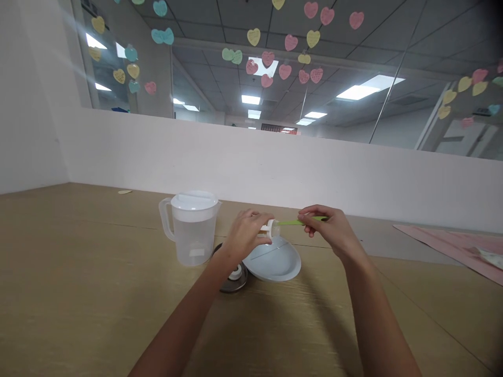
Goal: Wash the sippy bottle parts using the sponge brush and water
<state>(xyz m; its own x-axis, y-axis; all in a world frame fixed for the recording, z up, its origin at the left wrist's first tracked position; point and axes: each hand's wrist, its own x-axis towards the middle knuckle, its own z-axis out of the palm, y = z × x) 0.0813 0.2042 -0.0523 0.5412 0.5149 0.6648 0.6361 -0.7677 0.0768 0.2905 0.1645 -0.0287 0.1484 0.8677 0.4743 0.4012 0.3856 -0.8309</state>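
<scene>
My left hand (pixel 244 234) is closed around a small clear jar (pixel 276 229) with a white band, tipped on its side with one end facing right. Pinched in the fingers of my right hand (pixel 327 226) is a slim green stick-like handle (pixel 291 222). Its left end reaches the jar; whatever is on that end cannot be made out. Below the jar lies a pale, shallow plate (pixel 277 269). Partly hidden by my left forearm, a dark round lid or dish (pixel 240 284) with a white piece in the middle rests beside the plate.
A translucent pitcher (pixel 194 238) with a white lid stands left of my left hand. Pink cloth (pixel 451 243) lies at the right edge. A small pale flat piece (pixel 124 191) is near the back wall (pixel 251 162). Windows above carry heart-shaped notes.
</scene>
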